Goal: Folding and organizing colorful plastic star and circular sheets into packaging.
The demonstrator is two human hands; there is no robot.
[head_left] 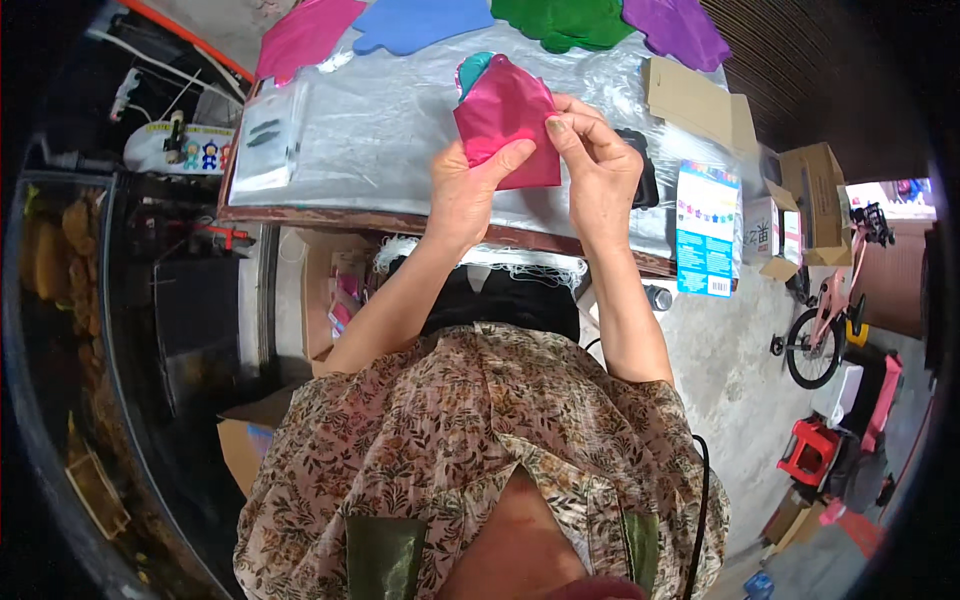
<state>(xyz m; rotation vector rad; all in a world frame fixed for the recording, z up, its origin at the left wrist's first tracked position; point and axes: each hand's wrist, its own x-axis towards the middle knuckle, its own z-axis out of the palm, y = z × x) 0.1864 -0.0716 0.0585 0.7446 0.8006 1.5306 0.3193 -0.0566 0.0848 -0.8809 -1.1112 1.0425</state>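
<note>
Foil (505, 120), a magenta piece with a teal piece behind it, is held up over the plastic-covered surface (400, 130). The left hand (468, 185) pinches its lower edge with thumb on top; the right hand (598, 165) grips its right edge with fingertips. The step looks like separating or folding the pieces; next likely calls for a careful peel at the corner. More coloured foils (420, 22) lie along the far edge.

Foil sheet (508, 120) held over table (380, 140) centre, left hand (468, 185) & right hand (598, 170) either side. Foil stacks (500, 22) along far edge. Plastic sleeve (265, 145) left, cardboard (700, 105) right, printed card (707, 228) near-right corner.
</note>
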